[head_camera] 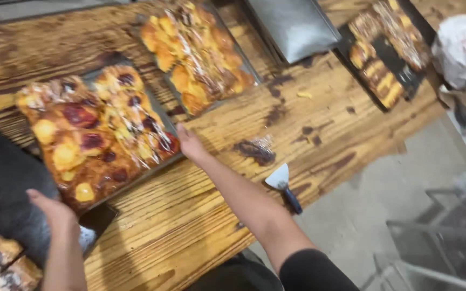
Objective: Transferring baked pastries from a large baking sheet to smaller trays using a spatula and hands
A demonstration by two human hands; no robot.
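Note:
A dark baking tray (99, 214) loaded with golden pastries (95, 134) topped with yellow and dark red fruit lies on the wooden table (190, 215). My left hand (55, 210) grips the tray's near left corner. My right hand (189, 143) holds the tray's right edge, arm stretched across the table. Both hands are closed on the tray.
A second tray of golden pastries (198, 54) sits behind. An empty metal tray (292, 24) and a dark tray with glazed pastries (386, 54) lie to the right. A blue-handled scraper (282, 186) rests near the table edge. More pastries (4, 267) lie at lower left.

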